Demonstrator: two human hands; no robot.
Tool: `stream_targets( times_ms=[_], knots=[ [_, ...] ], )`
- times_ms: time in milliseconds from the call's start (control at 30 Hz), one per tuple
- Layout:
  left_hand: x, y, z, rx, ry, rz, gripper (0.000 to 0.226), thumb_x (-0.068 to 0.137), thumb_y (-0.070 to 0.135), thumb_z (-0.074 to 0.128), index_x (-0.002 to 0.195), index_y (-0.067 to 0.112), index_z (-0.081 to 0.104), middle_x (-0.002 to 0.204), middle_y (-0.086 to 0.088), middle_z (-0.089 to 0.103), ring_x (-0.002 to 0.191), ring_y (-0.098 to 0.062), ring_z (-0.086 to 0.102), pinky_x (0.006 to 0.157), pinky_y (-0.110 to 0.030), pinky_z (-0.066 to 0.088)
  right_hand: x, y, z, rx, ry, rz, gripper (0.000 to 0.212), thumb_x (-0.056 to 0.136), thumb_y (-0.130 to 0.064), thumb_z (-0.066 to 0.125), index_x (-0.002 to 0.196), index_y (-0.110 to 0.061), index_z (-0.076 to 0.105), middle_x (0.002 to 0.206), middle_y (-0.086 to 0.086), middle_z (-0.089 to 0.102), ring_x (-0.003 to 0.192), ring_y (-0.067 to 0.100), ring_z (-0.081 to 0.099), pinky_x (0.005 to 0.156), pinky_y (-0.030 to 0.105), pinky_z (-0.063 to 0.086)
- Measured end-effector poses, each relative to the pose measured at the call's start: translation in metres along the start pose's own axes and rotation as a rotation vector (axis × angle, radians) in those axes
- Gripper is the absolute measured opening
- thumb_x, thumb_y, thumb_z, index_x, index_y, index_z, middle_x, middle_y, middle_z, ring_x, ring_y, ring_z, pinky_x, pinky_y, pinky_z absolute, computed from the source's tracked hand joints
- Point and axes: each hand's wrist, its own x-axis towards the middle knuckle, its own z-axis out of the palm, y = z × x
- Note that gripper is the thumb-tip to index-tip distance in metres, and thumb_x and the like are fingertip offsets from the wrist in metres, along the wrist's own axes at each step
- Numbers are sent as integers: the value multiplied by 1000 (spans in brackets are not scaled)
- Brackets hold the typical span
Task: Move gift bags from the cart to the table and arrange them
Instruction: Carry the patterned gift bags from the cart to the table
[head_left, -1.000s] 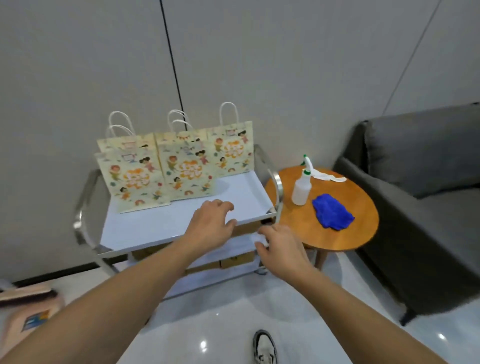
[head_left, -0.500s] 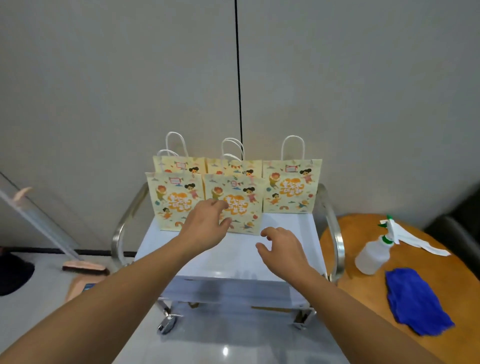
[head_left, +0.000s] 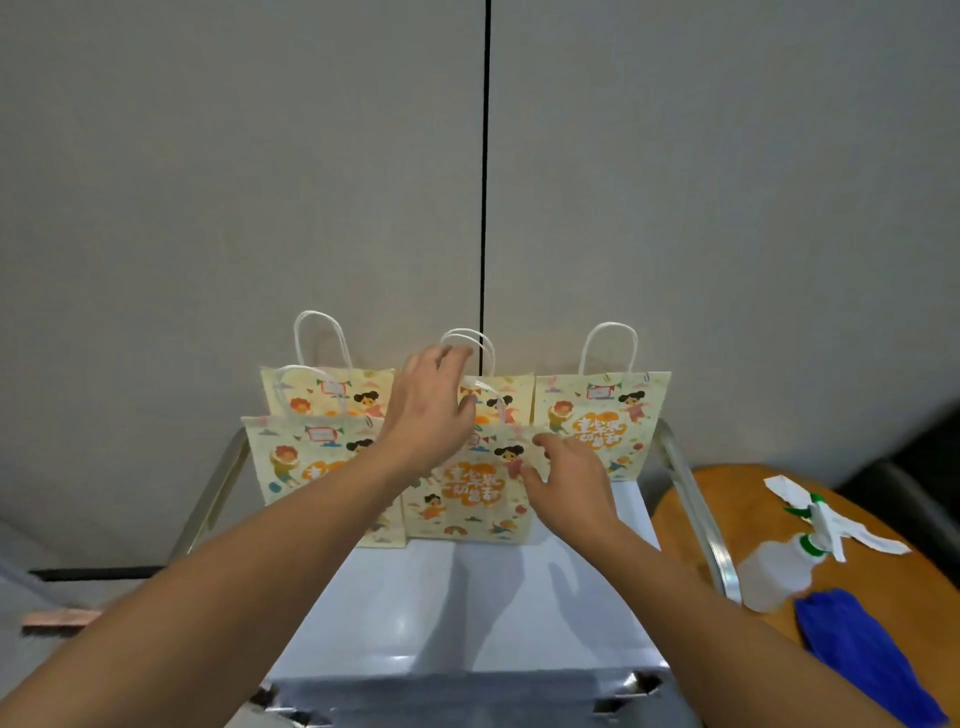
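Several cream gift bags with cartoon prints and white cord handles stand in two rows at the far end of the cart's pale top shelf. My left hand reaches over the front middle bag, its fingertips at the handle loops of that bag and of the back middle bag; no firm hold shows. Spread wide, my right hand touches the upper right corner of the front middle bag. Other bags stand front left, back left and back right.
Chrome rails bound the cart's sides, and a grey wall stands close behind. A round wooden table at the right carries a white spray bottle and a blue cloth. A dark sofa lies beyond it.
Both hands moved forward from the cart's near part to the bags. The left hand rose to the middle handles and the right hand reached the front middle bag's corner. The view came closer.
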Motion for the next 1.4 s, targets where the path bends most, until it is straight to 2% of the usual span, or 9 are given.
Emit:
stream_targets(
  times_ms=[233,333,400,500,733,900,1133,1333,1400],
  knots=[
    [31,-17,21,-105,-108,54,15,92,21,60,100,23,73,82,5,66,73,-13,59,62,-25,39,45,-12,6,37,-54,164,45,99,-40,54,141,-25,58,142,5,52,126,25,51,102,37,43],
    [38,-17,25,-173,-141,12,14,91,22,63,97,27,73,73,7,62,59,-8,54,55,-24,40,58,-15,7,209,-96,264,33,100,-38,54,124,-22,70,102,-7,70,83,6,66,75,22,48],
    [41,-14,27,-223,-148,-9,11,91,24,64,93,30,73,68,10,60,54,-3,52,51,-18,33,63,-14,10,307,-71,320,32,99,-39,55,113,-18,76,91,-6,73,80,10,66,73,27,50],
    [46,-8,32,-249,-132,-39,8,93,28,64,90,31,71,65,12,58,54,-5,53,51,-20,31,68,-7,18,345,-42,350,33,97,-41,59,108,-16,78,98,0,75,97,21,66,87,38,53],
    [49,12,38,-256,-90,-143,10,90,26,65,84,33,70,59,16,54,57,-4,51,52,-21,29,76,10,21,226,-20,198,28,98,-36,58,91,-15,76,75,-2,69,65,9,56,59,26,40],
    [49,35,38,-207,-105,-186,11,90,24,66,85,33,69,63,15,54,65,-11,52,52,-23,32,73,15,25,22,6,34,35,103,-30,45,82,-10,65,76,7,61,70,26,57,61,35,40],
    [48,63,32,-176,-98,-107,9,91,23,68,93,28,75,80,5,66,79,-17,61,64,-27,44,59,33,8,100,25,71,34,101,-27,47,75,-10,60,76,7,60,72,26,55,61,34,36],
    [39,95,21,-225,-58,60,9,92,23,68,93,26,76,66,17,53,69,-13,55,63,-27,38,21,58,-21,311,25,126,28,95,-43,54,103,-23,71,102,-4,68,94,17,62,80,40,55],
    [32,103,15,-257,-66,133,9,92,24,68,93,26,77,62,19,51,68,-15,54,63,-27,36,-3,64,-33,386,13,153,24,89,-33,69,112,-27,66,110,-7,66,100,15,61,81,37,56]
  ],
)
